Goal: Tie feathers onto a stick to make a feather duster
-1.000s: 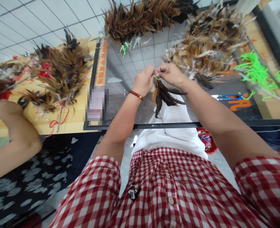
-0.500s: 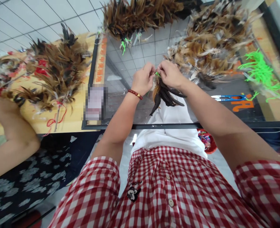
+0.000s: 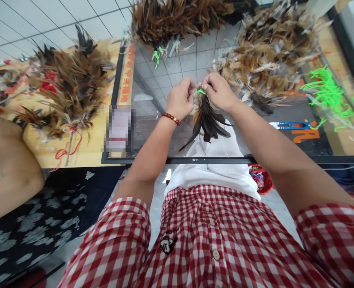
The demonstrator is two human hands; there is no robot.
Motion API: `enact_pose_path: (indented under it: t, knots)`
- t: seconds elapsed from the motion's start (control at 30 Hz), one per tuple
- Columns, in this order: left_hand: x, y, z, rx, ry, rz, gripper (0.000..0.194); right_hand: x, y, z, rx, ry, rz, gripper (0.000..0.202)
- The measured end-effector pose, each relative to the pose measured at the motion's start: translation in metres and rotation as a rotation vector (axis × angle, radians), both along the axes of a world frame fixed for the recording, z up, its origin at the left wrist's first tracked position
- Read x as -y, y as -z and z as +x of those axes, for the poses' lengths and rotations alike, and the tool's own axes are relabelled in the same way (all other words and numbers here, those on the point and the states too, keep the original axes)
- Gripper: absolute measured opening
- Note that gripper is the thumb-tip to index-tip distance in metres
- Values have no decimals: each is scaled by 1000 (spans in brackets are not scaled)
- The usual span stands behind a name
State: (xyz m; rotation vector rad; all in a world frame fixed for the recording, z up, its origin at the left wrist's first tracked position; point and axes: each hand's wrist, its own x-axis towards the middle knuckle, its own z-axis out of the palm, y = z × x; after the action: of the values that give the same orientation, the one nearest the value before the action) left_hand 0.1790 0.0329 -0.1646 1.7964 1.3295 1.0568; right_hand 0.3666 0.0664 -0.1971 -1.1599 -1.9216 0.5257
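A small bunch of dark and brown feathers [image 3: 208, 118] hangs between my hands above the glass tabletop, its tips pointing toward me. Bright green string [image 3: 200, 92] runs across the top of the bunch. My left hand [image 3: 181, 97] is pinched on one end of the string, at the left of the bunch. On the other side, my right hand [image 3: 218, 91] has its fingers closed on the string's other end. The fingertips of the two hands are a little apart.
A large loose feather pile [image 3: 263, 60] lies at the back right, and a long feather bundle [image 3: 177, 20] at the back. Blue snips [image 3: 293, 125] and green strings [image 3: 327, 90] lie right. A blurred-out phone-like object [image 3: 120, 130] and another person's arm [image 3: 11, 168] are left.
My hands have moved slightly apart, showing more of the green string and the top of the bunch. The feathers now spread wider and hang more toward me.
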Motion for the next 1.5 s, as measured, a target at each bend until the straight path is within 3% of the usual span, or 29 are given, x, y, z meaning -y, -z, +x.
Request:
enact_pose_path:
  t: [0.23, 0.43, 0.53, 0.8, 0.93, 1.1, 1.27, 1.5]
  knots:
    - [4, -7, 4, 88, -50, -74, 24, 5, -5, -2, -28, -19, 4, 33]
    - [-10, 9, 2, -12, 2, 110, 10, 7, -5, -2, -21, -40, -34, 27]
    - [-17, 19, 4, -45, 19, 199, 17, 7, -4, -2, 9, -44, -41, 29]
    - [-27, 26, 8, 198, -56, -26, 17, 4, -4, -2, -69, -20, -35, 34]
    - [-30, 25, 4, 249, -87, -46, 23, 7, -5, -4, -111, -35, -69, 31]
    - [-30, 28, 2, 160, -35, 56, 31, 10, -6, -6, -194, -98, -123, 31]
    - [-27, 28, 0, 48, 14, 128, 25, 10, -7, -6, -326, -129, -142, 34]
    - [-28, 28, 1, 21, 3, 185, 32, 12, -10, -10, -391, -138, -110, 39]
